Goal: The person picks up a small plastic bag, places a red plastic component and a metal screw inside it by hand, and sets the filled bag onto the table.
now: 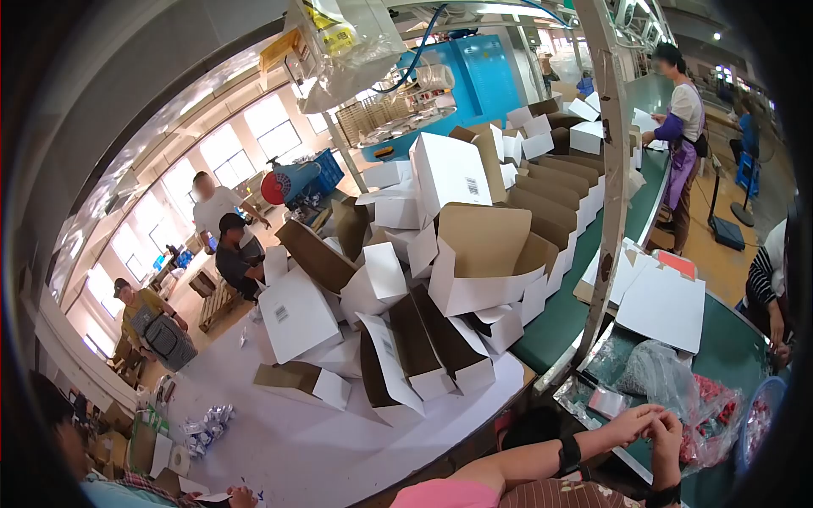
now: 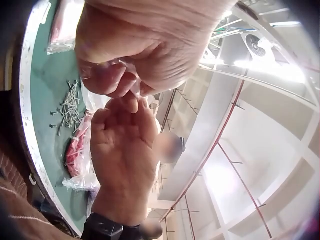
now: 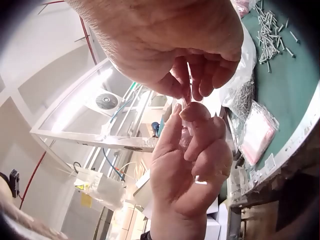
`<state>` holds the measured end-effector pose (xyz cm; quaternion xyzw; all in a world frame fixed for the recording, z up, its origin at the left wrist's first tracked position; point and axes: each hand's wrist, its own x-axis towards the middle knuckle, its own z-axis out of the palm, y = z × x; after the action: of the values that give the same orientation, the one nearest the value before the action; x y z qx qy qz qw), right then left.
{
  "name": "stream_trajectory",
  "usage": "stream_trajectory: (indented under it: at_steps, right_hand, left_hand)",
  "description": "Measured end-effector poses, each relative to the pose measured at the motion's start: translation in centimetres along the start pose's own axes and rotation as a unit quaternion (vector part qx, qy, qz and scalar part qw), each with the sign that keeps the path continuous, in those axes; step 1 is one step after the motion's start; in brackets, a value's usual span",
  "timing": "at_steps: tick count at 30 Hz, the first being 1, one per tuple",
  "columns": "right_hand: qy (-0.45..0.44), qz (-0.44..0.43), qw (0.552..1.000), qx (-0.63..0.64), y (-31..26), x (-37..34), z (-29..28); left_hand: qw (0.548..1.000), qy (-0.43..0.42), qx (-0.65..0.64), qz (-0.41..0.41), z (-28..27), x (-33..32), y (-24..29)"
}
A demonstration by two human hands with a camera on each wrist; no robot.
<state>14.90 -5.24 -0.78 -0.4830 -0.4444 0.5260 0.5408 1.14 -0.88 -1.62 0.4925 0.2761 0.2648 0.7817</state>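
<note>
Green worktop (image 2: pixel 46 82) lay below the hands I watched remotely. Left hand (image 2: pixel 145 45) and right hand (image 2: pixel 124 150) met at the fingertips, seemingly both pinching clear plastic (image 2: pixel 136 89) between them; uneven pulling, I judged, could tear it. Beyond, a knock might scatter loose screws (image 2: pixel 71 107) beside the red-filled bag (image 2: pixel 76 154). Farther off, tilted white boxes (image 1: pixel 298 317) risked toppling.
</note>
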Motion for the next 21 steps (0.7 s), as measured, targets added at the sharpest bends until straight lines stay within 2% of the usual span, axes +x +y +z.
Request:
stream_trajectory:
  at_steps: [4, 7, 9, 14, 18, 20, 21]
  right_hand:
    - [0.046, 0.002, 0.998, -0.036, -0.7, -0.3, -0.6]
    - [0.072, -0.022, 0.994, -0.076, -0.4, -0.3, -0.6]
    - [0.086, -0.038, 0.992, -0.089, -0.4, -0.2, -0.8]
    - [0.017, -0.042, 0.991, -0.124, 0.3, 0.3, -2.1]
    - [0.043, -0.057, 0.994, -0.077, -2.0, -0.6, 0.4]
    - [-0.014, -0.044, 0.995, -0.093, -1.0, -0.3, -0.5]
    - [-0.013, -0.045, 0.995, -0.093, -0.8, -0.2, -0.8]
  left_hand:
    - [0.999, 0.035, 0.029, -0.014, 0.2, -0.3, 0.7]
    - [0.995, 0.062, 0.075, 0.019, -0.9, 1.7, -2.4]
    - [0.991, 0.061, 0.07, 0.099, -1.0, 1.8, -2.8]
    - [0.986, 0.071, 0.115, 0.098, -0.6, 0.4, -0.9]
    - [0.981, 0.078, 0.157, 0.082, -1.0, 0.5, -1.1]
    - [0.983, 0.075, 0.156, 0.069, -1.0, 0.3, -0.8]
    - [0.984, 0.073, 0.153, 0.055, -0.9, 0.1, -0.5]
